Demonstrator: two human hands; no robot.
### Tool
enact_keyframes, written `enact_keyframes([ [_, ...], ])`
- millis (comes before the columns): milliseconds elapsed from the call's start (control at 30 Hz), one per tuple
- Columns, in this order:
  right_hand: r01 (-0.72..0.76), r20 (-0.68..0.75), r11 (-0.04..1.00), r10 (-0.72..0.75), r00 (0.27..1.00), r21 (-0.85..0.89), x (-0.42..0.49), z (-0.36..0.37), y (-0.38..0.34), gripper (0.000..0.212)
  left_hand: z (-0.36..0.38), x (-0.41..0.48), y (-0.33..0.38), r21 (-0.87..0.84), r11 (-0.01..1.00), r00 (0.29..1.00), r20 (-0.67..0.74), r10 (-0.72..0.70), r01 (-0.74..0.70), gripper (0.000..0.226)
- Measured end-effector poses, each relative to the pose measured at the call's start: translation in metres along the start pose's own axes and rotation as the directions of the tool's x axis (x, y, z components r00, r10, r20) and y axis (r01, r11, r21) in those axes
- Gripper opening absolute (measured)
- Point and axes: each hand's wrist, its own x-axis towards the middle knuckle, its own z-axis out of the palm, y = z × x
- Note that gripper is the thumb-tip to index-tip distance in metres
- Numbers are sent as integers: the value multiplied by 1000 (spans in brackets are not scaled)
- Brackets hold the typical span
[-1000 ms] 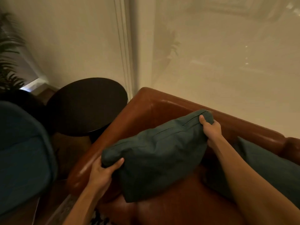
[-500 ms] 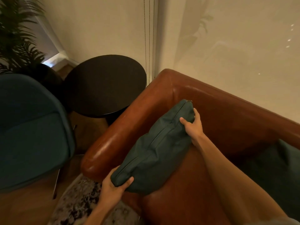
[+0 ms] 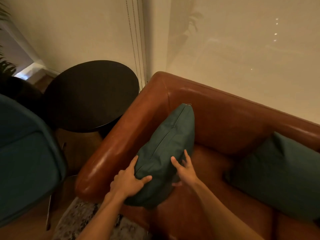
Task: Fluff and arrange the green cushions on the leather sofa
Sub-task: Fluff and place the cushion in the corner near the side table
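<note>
A dark green cushion (image 3: 166,146) stands on edge in the corner of the brown leather sofa (image 3: 230,125), leaning against the left armrest, zip seam facing up. My left hand (image 3: 129,181) grips its near lower corner, thumb on top. My right hand (image 3: 185,168) presses the cushion's right face with spread fingers. A second green cushion (image 3: 277,177) lies against the sofa back on the right, untouched.
A round dark side table (image 3: 90,94) stands just left of the armrest. A teal chair (image 3: 26,153) fills the left edge, with a plant (image 3: 5,66) behind it. A patterned rug (image 3: 83,220) lies below. Blind cords (image 3: 136,49) hang by the wall.
My right hand left the cushion's far top corner and came down to its near side. The cushion now stands more upright against the armrest. The view shifted slightly right.
</note>
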Motion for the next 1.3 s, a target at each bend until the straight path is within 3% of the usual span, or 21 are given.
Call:
enact_keyframes([
  [167, 9, 11, 999, -9, 1000, -45, -13, 12, 10, 85, 7, 8, -12, -23, 996, 992, -95, 84, -87, 43],
  [333, 35, 3, 992, -34, 999, -120, -26, 19, 11, 76, 13, -4, -17, -46, 992, 982, -153, 113, -121, 17],
  [500, 93, 50, 974, -84, 995, -207, -43, 31, 21, 67, 19, -24, -45, -101, 990, 979, -188, 73, -94, 24],
  [767, 39, 77, 992, -30, 997, -118, -64, 33, 61, 63, 21, -55, -75, -69, 992, 978, -188, 90, -105, 34],
  [1067, 105, 94, 981, -91, 991, -165, -70, 39, 65, 69, -2, -48, -74, -88, 988, 988, -108, 115, -124, 84],
  [1200, 75, 50, 969, -65, 997, -237, -61, 32, 70, 58, 2, -48, -59, -112, 976, 966, -200, 161, -186, 80],
  [1300, 60, 25, 971, -55, 998, -233, -57, 18, 70, 50, 1, -44, -44, -155, 952, 922, -330, 201, -263, 61],
])
